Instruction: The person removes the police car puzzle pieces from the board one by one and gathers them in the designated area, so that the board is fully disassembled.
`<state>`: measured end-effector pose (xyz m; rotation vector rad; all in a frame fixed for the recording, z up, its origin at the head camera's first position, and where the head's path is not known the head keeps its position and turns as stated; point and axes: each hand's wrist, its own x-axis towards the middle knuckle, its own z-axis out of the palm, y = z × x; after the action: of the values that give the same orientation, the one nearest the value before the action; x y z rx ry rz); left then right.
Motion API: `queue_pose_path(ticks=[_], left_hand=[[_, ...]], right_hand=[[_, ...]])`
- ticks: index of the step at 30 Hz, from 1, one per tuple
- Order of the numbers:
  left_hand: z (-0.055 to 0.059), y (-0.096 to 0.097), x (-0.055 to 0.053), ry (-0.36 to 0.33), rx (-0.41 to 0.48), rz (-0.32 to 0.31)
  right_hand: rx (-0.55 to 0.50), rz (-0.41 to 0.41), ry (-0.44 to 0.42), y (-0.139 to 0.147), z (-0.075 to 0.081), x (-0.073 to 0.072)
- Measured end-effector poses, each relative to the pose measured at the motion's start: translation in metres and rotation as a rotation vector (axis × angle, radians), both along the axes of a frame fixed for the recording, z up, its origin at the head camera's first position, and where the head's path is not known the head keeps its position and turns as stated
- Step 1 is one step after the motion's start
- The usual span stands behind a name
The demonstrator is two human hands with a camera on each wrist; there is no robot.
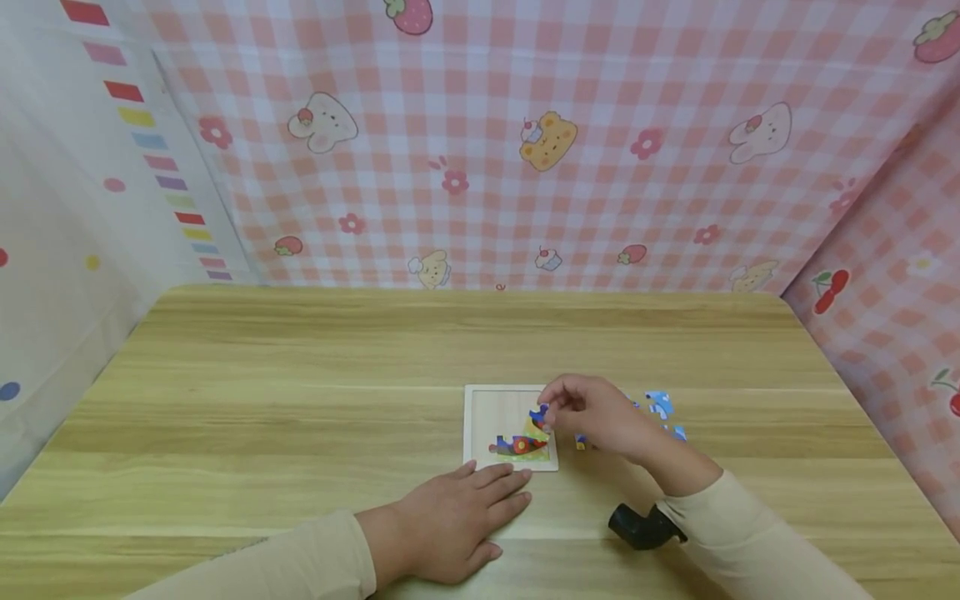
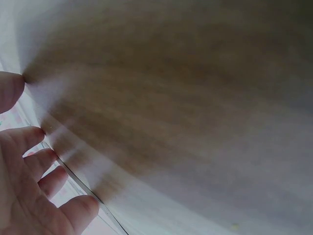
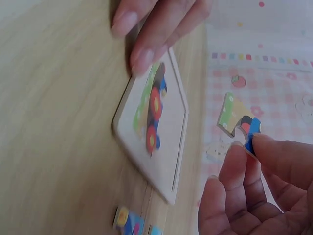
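Note:
A square wooden puzzle tray [image 1: 468,425] lies on the table, with a strip of joined pieces [image 1: 517,447] along its near side showing red wheels on green. My right hand [image 1: 600,417] holds a puzzle piece [image 3: 235,117] between thumb and fingertips over the tray's right part. That piece is green, cream, red and blue, with a rounded notch, and it stands tilted in the right wrist view. My left hand [image 1: 465,518] lies palm down with fingers spread, its fingertips right at the tray's near edge. The left wrist view shows its fingertips against the table.
Loose pieces, including a blue and white one [image 1: 660,404] and a small yellow-blue one [image 1: 581,442], lie right of the tray, partly hidden by my right hand. A black wrist mount [image 1: 641,527] hangs at my right sleeve. A checked cloth [image 1: 480,167] backs the table.

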<state>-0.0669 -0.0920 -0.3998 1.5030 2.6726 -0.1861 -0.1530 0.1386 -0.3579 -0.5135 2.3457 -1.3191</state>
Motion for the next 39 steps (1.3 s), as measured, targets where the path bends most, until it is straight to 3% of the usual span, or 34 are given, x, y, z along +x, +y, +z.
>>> queue_pose_path(ticks=[7,24,39], left_hand=[[0.001,-0.001,-0.001,-0.046,0.002,0.005],[0.005,-0.001,-0.001,-0.066,-0.001,0.011],[0.003,0.000,-0.001,-0.076,-0.009,0.009]], right_hand=[[0.035,0.044,0.015,0.014,-0.005,-0.002],[0.080,0.178,0.006,0.042,-0.011,0.001],[0.119,0.166,0.005,0.057,-0.020,0.011]])
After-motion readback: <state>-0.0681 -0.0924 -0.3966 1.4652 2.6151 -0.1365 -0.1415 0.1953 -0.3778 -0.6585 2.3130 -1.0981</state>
